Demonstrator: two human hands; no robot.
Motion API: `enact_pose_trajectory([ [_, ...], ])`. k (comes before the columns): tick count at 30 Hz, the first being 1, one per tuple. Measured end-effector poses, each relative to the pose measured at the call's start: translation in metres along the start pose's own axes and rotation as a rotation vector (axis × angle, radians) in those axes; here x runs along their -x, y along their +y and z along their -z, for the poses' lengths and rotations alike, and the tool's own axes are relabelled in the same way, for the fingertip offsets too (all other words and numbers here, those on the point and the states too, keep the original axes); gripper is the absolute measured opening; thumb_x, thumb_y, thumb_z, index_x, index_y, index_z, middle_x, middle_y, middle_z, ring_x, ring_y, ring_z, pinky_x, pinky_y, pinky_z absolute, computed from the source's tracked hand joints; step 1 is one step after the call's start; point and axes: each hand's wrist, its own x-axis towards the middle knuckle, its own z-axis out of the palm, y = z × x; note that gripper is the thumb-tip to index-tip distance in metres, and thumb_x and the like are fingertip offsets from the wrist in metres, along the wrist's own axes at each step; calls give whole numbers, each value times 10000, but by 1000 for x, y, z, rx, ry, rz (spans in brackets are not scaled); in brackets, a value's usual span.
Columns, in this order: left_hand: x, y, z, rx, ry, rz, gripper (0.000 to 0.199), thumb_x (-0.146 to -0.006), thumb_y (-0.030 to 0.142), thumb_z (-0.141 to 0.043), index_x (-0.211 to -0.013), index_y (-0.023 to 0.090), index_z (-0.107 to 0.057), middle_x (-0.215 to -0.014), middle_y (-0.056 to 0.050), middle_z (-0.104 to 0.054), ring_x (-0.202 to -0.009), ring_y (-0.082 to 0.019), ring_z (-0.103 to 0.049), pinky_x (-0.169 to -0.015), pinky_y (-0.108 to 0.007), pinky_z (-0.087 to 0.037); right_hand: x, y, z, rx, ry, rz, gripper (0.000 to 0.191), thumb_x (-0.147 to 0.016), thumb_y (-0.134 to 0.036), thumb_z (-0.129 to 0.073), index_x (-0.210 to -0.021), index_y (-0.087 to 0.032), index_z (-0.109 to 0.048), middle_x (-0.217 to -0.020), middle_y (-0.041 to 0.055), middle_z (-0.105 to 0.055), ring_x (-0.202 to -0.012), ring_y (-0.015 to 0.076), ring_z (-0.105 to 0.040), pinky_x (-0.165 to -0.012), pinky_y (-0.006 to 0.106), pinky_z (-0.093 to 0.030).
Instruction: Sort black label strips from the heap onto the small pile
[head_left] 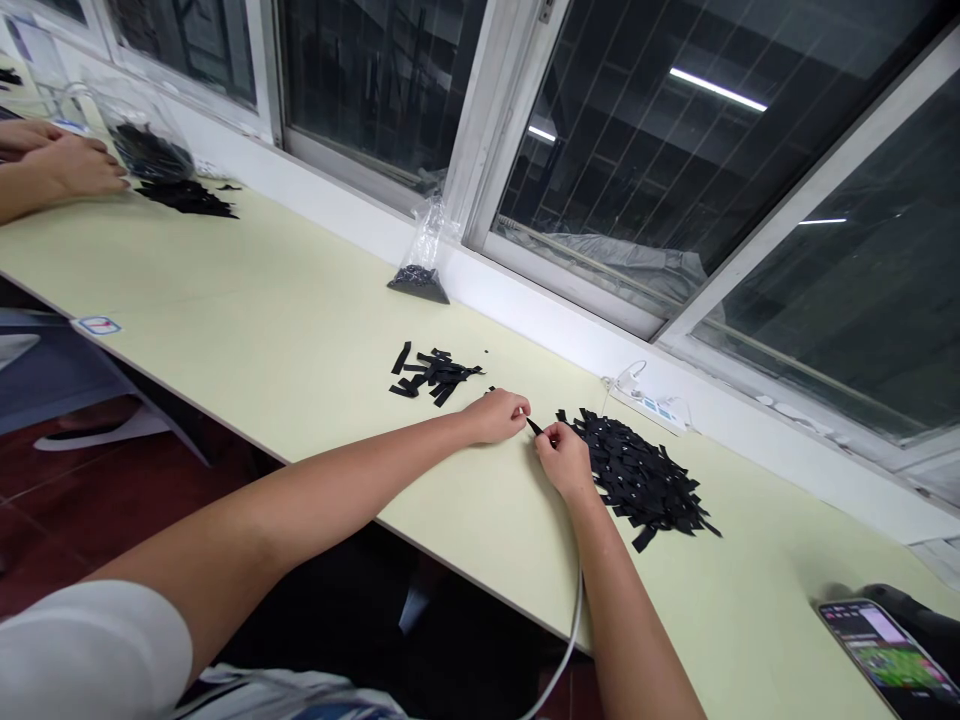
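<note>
My right hand [565, 460] pinches a short black strip [533, 426] whose free end points toward my left hand. Close by, my left hand [498, 416] is closed, thumb and fingertips together; whether anything small is between them cannot be made out. To the left lies a small loose pile of black strips [442, 374]. A much larger heap of black strips [645, 470], dotted with small light spots, spreads just beyond and to the right of my right hand.
A clear bag [424, 250] with small black pieces stands against the wall. A power strip [656, 408] sits by the ledge, and a phone [885, 650] lies at right. A white cable [576, 625] crosses the table edge. At far left are another person's hands [71, 165] near black pieces [191, 198].
</note>
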Motion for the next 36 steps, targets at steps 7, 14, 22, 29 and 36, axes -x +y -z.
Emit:
enact_pose_trajectory([
  [7, 1, 2, 2, 18, -10, -4, 230, -835, 204, -539, -930, 175, -747, -862, -50, -741, -739, -170, -629, -659, -252, -436, -1, -1, 4, -21, 33, -104, 133, -708, -363, -566, -695, -230, -566, -631, -7, -632, -623, 186, -557, -640, 295, -386],
  [14, 2, 3, 2, 18, -15, -25, 218, -841, 204, -524, -875, 173, -736, -809, -42, -731, -681, -161, -597, -620, -255, -407, 1, -5, 6, -43, 33, -108, 131, -691, -354, -562, -705, -228, -596, -658, -4, -656, -644, 190, -577, -652, 295, -398],
  [22, 2, 2, 1, 13, -31, -34, 212, -839, 212, -525, -859, 169, -732, -794, -43, -726, -667, -159, -585, -609, -254, -394, 2, -5, 6, -59, 18, -116, 142, -674, -358, -583, -696, -222, -615, -671, -2, -663, -636, 184, -584, -652, 298, -409],
  [29, 3, 3, 2, 19, -21, -20, 233, -853, 219, -526, -939, 176, -738, -862, -51, -736, -719, -170, -616, -658, -259, -428, -1, 4, 2, -142, 43, -27, 171, -709, -349, -558, -812, -217, -594, -756, 6, -668, -623, 164, -570, -639, 284, -419],
  [36, 1, 2, 1, 26, -14, -12, 233, -875, 232, -518, -972, 181, -724, -897, -55, -734, -756, -170, -629, -674, -253, -437, -4, 10, -2, -209, -25, -12, 270, -779, -413, -550, -904, -204, -666, -859, 42, -709, -660, 171, -596, -644, 285, -440],
])
